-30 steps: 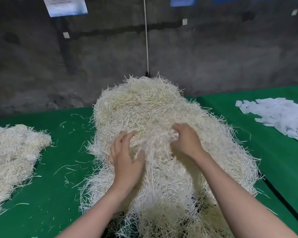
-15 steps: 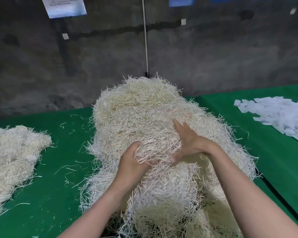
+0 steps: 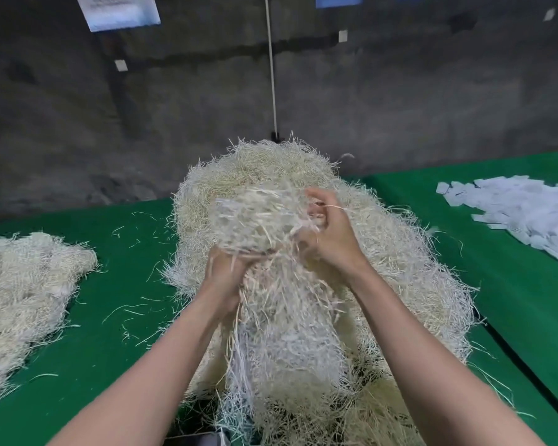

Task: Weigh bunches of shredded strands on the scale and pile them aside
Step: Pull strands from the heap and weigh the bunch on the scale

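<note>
One bunch [image 3: 255, 220], above the heap [image 3: 400, 252]: right hand [image 3: 331, 235] clutches it; left hand [image 3: 221, 273], half buried, apparently grips beneath.

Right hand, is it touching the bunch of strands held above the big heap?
Touching. The head view shows the right hand with fingers curled into the bunch of strands; the left hand holds it from below.

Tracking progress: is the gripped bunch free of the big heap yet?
Not free: left hand and right hand hold the bunch raised, but strands trail from it into the heap.
</note>
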`<state>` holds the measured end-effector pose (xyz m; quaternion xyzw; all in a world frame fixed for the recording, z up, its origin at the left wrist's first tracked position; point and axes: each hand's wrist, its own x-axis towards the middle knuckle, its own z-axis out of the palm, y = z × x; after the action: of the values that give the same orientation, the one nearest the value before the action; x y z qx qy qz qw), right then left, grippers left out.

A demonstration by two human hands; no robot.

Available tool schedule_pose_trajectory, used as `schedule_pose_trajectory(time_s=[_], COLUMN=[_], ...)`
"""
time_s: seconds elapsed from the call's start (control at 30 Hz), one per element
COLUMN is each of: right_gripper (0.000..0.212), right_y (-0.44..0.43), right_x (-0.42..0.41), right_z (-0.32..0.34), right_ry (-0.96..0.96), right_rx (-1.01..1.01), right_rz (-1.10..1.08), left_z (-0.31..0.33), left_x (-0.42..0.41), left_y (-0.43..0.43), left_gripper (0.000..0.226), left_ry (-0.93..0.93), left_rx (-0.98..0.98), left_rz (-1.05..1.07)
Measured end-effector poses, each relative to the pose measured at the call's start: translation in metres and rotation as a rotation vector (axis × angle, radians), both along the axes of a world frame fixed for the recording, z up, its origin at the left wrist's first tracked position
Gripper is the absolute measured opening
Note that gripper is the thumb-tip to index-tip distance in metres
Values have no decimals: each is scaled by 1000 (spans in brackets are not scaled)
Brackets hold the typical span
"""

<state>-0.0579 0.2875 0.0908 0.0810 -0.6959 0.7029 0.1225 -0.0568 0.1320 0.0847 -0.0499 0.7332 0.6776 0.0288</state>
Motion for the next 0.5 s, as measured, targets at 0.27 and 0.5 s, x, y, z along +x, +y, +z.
schedule_pose_trajectory(time_s=[0.27,0.5], right_gripper=[42,81], right_y=[32,45], right_x=[3,17], right_z=[-114,-20], right_ry=[-429,-274], right_rx=[1051,986], right_rz=[68,41], left_z=[21,23], left_x=[-5,-4], left_y=[-13,-20], left_gripper=[16,10], left_ry=[-63,-83], left_rx=[280,184], left_rz=[168,179])
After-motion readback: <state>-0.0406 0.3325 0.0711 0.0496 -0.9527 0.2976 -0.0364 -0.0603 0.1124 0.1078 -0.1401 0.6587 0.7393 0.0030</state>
